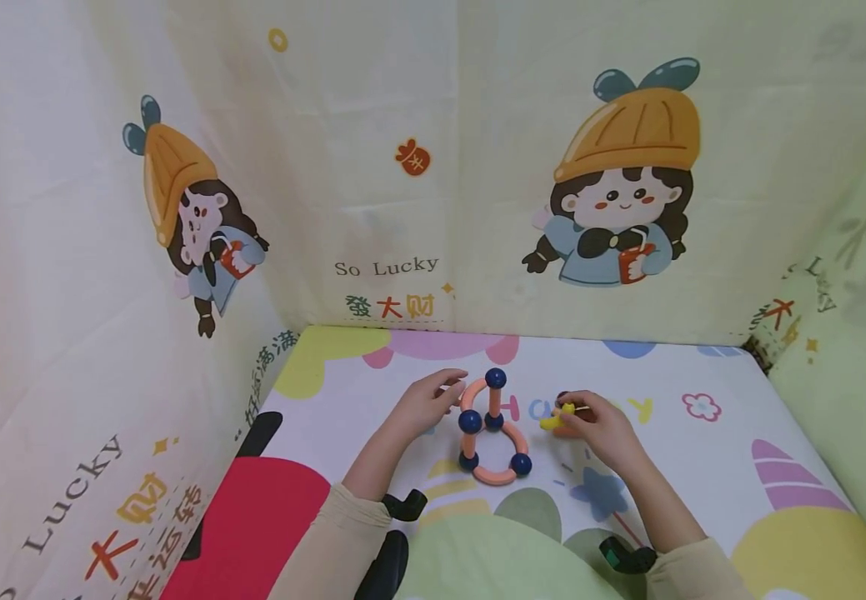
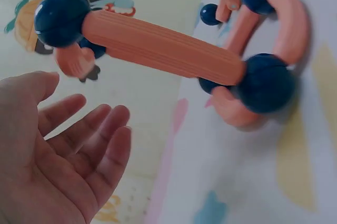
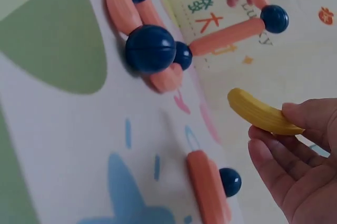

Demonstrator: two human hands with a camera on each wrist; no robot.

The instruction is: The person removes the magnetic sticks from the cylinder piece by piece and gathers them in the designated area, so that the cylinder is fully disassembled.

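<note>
A small frame of coral rods and dark blue balls stands on the table. Its base is a ring of curved rods (image 1: 494, 477); two straight uprights (image 2: 163, 45) rise to top balls (image 1: 496, 378), which a curved rod (image 1: 470, 392) joins. Beside the frame's left side is my left hand (image 1: 425, 402), fingers loosely spread and holding nothing; a gap separates it from the frame in the left wrist view. My right hand (image 3: 305, 155) pinches one end of a yellow curved rod (image 3: 263, 114) between thumb and fingers, right of the frame and apart from it.
Near my right hand lie loose coral rods (image 3: 202, 187) and a dark blue ball (image 3: 230, 182). A patterned cloth covers the table (image 1: 673, 467). Printed fabric walls (image 1: 478, 208) enclose the back and both sides.
</note>
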